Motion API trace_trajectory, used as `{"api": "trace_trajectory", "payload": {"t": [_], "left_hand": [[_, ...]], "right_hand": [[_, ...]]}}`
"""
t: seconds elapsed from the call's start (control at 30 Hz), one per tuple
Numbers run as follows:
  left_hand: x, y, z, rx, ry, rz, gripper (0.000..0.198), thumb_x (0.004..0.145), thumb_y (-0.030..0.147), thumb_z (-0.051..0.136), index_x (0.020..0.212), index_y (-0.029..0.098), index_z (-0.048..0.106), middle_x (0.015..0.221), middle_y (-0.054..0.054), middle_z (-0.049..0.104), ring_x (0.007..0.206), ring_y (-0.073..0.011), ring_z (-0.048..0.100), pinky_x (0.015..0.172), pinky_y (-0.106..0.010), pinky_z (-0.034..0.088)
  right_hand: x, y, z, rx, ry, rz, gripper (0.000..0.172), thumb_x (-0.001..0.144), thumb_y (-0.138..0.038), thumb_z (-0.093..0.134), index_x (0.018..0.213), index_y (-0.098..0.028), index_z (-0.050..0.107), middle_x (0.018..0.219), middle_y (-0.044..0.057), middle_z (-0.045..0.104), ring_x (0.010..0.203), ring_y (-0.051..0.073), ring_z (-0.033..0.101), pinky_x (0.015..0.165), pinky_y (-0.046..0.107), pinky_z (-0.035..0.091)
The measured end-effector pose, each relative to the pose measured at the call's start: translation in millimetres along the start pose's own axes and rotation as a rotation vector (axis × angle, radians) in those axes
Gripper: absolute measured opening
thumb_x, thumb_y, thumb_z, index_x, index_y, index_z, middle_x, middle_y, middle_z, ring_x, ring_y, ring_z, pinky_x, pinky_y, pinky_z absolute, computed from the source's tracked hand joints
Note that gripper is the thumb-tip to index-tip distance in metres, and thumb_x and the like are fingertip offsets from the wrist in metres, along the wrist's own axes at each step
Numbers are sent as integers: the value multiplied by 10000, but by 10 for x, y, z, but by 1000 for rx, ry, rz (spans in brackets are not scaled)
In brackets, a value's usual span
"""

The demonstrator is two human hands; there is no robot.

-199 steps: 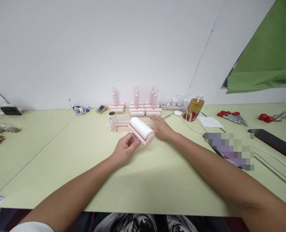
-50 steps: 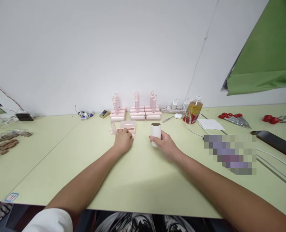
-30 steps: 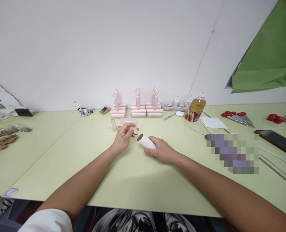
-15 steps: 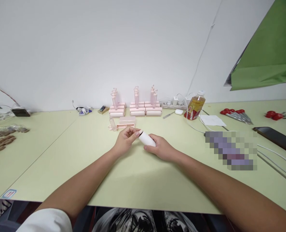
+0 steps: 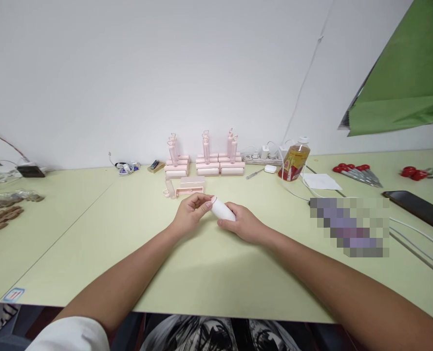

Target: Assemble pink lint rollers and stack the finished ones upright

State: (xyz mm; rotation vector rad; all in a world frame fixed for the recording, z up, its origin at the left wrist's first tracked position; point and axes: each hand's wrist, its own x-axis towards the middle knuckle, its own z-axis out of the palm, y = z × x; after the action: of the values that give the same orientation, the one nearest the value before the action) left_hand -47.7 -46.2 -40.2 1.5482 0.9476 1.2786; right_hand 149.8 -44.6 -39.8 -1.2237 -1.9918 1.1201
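My right hand (image 5: 243, 225) grips a white paper roll (image 5: 222, 209) lying sideways just above the yellow-green table (image 5: 209, 273). My left hand (image 5: 190, 213) is closed at the roll's left end, its fingertips pinched against the opening; whether a small pink piece sits between them is hidden. Behind my left hand lie a pink roller frame (image 5: 191, 185) and a small pink handle piece (image 5: 170, 188).
Stacked pink roller parts (image 5: 207, 163) stand by the wall. A bottle of amber liquid (image 5: 293, 160), power strip, white cables and paper lie to the right, with red-handled tools (image 5: 355, 173) and a dark phone (image 5: 417, 212). Brown pieces (image 5: 4, 212) sit far left.
The lint roller was taken apart. My right hand tipped the upright white roll onto its side, and my left hand left the pink frame and closed on the roll's open end.
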Motion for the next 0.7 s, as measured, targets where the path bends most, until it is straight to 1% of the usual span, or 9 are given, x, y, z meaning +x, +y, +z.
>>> {"api": "trace_trajectory", "payload": {"t": [0.07, 0.17, 0.23, 0.3, 0.33, 0.43, 0.5, 0.6, 0.7], "left_hand": [[0, -7, -1, 9, -2, 5, 308, 800, 417, 686, 969, 161, 665, 1048, -93, 690, 965, -211, 625, 855, -350, 488], [-2, -26, -14, 29, 28, 64, 335, 851, 431, 613, 1073, 180, 626, 1230, -113, 612, 1036, -222, 602, 869, -364, 490], [-12, -36, -30, 76, 99, 146, 376, 882, 417, 556, 1200, 218, 556, 1345, -113, 513, 1070, -215, 571, 857, -361, 494], [-31, -30, -46, 159, 170, 240, 434, 886, 382, 533, 1295, 250, 475, 1340, -107, 485, 1055, -203, 546, 832, -348, 493], [-42, -18, -53, 215, 145, 276, 449, 878, 359, 538, 1308, 256, 462, 1311, -103, 497, 1031, -197, 544, 818, -340, 492], [-53, 46, -83, 392, -92, 337, 392, 843, 291, 557, 1231, 238, 538, 1201, -85, 557, 933, -178, 565, 770, -313, 486], [-29, 92, -131, 464, -108, 348, 361, 820, 256, 544, 1179, 217, 566, 1147, -78, 580, 873, -166, 575, 737, -300, 483], [49, 126, -263, 645, 154, 205, 319, 797, 218, 497, 1103, 193, 585, 1032, -58, 625, 756, -151, 573, 693, -294, 476], [127, 98, -400, 1001, 209, -98, 286, 805, 256, 501, 1054, 193, 625, 1007, -62, 667, 800, -197, 607, 729, -324, 474]], "right_hand": [[-3, -2, -3, 2, 4, 0, 301, 748, -373, 647, 972, -181, 584, 808, 1, 576, 683, 156, 516, 581, 265, 382], [1, -2, -9, 20, 18, -2, 283, 743, -378, 650, 934, -182, 579, 796, -4, 570, 679, 153, 507, 585, 265, 375], [9, 5, -9, 41, 30, 7, 275, 742, -385, 651, 911, -184, 570, 784, -8, 564, 667, 149, 496, 583, 264, 368], [19, 15, -6, 59, 39, 14, 272, 743, -394, 651, 894, -187, 560, 757, -15, 551, 644, 144, 479, 577, 263, 358], [22, 20, -4, 68, 43, 12, 271, 746, -397, 649, 891, -188, 557, 743, -19, 544, 634, 142, 472, 576, 263, 354], [25, 29, 0, 100, 35, -15, 278, 757, -392, 643, 931, -188, 568, 737, -25, 533, 638, 142, 466, 587, 263, 356], [24, 32, -3, 101, 38, -21, 290, 761, -385, 642, 964, -189, 577, 753, -22, 537, 655, 145, 471, 597, 263, 360], [26, 39, -11, 99, 64, -2, 310, 769, -410, 639, 976, -188, 578, 754, -20, 538, 650, 145, 473, 589, 262, 357], [35, 53, -17, 131, 76, 11, 339, 792, -483, 606, 944, -181, 577, 724, -21, 526, 627, 145, 473, 561, 259, 342]]}}
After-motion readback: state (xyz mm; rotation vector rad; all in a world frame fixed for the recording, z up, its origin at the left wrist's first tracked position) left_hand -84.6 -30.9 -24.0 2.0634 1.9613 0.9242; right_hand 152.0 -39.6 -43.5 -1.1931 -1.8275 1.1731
